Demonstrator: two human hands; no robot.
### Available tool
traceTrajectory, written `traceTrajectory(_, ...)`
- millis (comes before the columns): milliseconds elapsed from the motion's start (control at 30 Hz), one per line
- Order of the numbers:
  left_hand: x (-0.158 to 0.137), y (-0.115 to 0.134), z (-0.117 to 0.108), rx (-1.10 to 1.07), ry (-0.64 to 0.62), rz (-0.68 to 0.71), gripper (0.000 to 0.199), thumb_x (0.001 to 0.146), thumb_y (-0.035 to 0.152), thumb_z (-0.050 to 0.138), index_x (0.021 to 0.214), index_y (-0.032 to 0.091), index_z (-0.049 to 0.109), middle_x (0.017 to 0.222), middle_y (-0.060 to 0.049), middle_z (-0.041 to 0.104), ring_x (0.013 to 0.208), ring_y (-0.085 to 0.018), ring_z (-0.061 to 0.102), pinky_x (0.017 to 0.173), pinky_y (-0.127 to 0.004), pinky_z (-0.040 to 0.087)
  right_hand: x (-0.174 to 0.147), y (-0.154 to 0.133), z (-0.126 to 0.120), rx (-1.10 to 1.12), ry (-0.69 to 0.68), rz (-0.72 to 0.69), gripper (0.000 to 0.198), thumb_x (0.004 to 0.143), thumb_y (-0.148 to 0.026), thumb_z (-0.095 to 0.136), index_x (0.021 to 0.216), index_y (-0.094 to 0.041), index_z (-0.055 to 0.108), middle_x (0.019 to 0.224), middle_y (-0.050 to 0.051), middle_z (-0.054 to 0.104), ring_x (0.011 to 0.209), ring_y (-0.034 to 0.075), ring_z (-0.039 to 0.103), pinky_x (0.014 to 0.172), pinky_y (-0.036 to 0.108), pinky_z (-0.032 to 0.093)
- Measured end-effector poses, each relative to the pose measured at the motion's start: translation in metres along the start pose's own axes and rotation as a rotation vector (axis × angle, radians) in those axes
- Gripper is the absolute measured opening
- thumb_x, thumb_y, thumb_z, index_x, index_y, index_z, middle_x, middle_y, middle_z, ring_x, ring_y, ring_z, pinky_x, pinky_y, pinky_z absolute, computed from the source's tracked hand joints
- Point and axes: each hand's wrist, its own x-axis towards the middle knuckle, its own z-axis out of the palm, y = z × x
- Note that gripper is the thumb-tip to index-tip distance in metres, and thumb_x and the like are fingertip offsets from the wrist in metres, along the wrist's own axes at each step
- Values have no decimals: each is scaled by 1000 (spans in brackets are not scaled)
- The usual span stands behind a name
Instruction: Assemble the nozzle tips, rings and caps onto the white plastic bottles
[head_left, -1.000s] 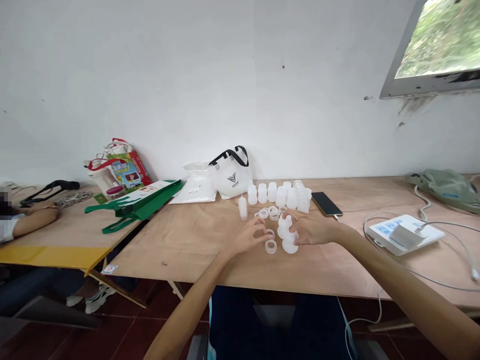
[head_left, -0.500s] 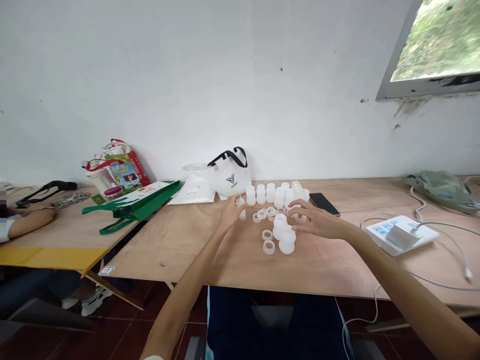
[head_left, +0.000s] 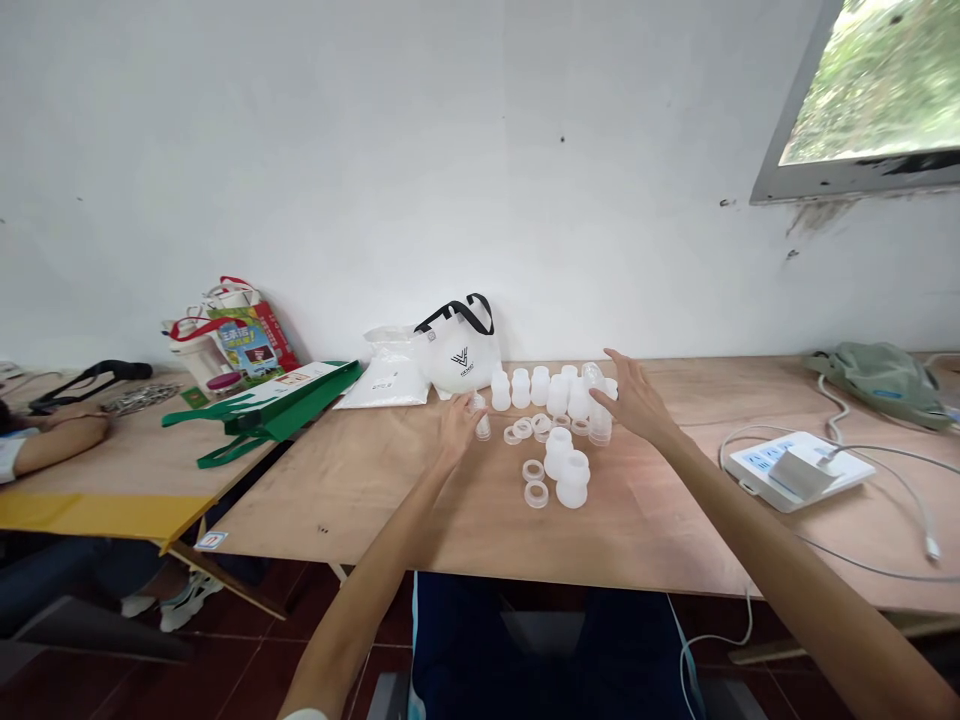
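Observation:
My left hand [head_left: 455,428] has its fingers closed about a small stack of clear plastic caps [head_left: 482,427] standing on the table. My right hand [head_left: 637,400] is open, thumb and fingers spread, just right of a taller stack of clear domed caps [head_left: 599,428]. Several translucent white bottles [head_left: 520,388] stand in a back row between the hands. Two more bottles, one of them a front bottle [head_left: 572,482], stand nearer me. Several translucent rings [head_left: 523,430] lie in front of the back row, and two, including a front ring [head_left: 536,494], lie left of the front bottles.
A white bag with black handles [head_left: 461,355] and a white plastic packet [head_left: 390,375] are at the wall. A dark phone [head_left: 664,408] lies behind my right hand. Right are a white box [head_left: 799,470] with cables and a green cloth bag [head_left: 881,380]. Another person's arm [head_left: 64,445] rests left.
My right hand has moved from above the front bottles back and right, toward the taller stack of clear domed caps, and its fingers are raised. My left hand stays at its stack of caps.

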Motion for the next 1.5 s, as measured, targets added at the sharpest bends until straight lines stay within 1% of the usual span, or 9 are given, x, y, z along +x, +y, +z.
traceTrajectory(100,1,-1,0,-36,-7,9,34,83,27,78,115,16,72,116,-14,72,99,-25,70,90,-38,55,2,1,10,-22,-7,31,70,95,-46,50,158,-24,27,141,16,56,128,38,54,94,53,52)
traceTrajectory(267,0,-1,-1,-100,-50,8,36,86,30,76,118,16,72,119,-15,73,89,-24,73,82,-36,59,3,3,21,-34,-19,95,57,97,-45,48,151,-32,40,127,11,66,108,33,66,80,44,55)
traceTrajectory(433,-2,-2,1,-130,-92,-11,35,90,33,70,122,19,70,112,-11,76,88,-24,73,80,-35,59,6,8,26,11,17,118,48,93,-42,52,139,-31,50,121,10,67,93,30,69,73,39,53)
traceTrajectory(633,-3,4,-1,-98,-92,-45,37,93,36,65,128,22,67,105,-8,77,90,-25,72,83,-35,56,6,16,32,114,50,86,50,87,-44,59,134,-26,49,117,12,68,94,32,68,77,43,53)
traceTrajectory(933,-5,22,-13,-24,-53,1,36,93,35,67,128,23,67,122,-8,71,103,-24,67,94,-35,51,1,17,29,199,129,141,49,88,-45,59,133,-28,51,125,9,69,81,27,71,75,42,54)
traceTrajectory(1100,-12,41,-26,-2,141,46,36,96,33,63,131,27,66,128,-8,62,117,-24,61,99,-33,49,-1,19,30,301,141,93,49,91,-48,57,134,-27,48,131,10,65,101,28,69,80,41,58)
traceTrajectory(1233,-23,59,-42,-46,302,96,33,96,34,63,127,25,66,124,-7,63,112,-22,60,95,-31,49,-2,16,31,351,173,83,52,91,-51,58,135,-26,45,130,11,62,105,28,68,83,43,59)
traceTrajectory(1400,-55,69,-55,-94,296,78,30,94,34,65,122,24,66,119,-6,69,92,-19,62,84,-30,51,1,7,20,391,274,64,51,92,-51,58,134,-26,43,131,12,60,109,29,67,93,48,56)
traceTrajectory(1500,-80,65,-53,-123,260,-18,30,91,34,66,120,26,68,118,-5,71,84,-18,61,81,-30,52,0,1,9,403,393,60,48,92,-49,60,131,-27,43,135,12,56,112,30,66,97,50,54)
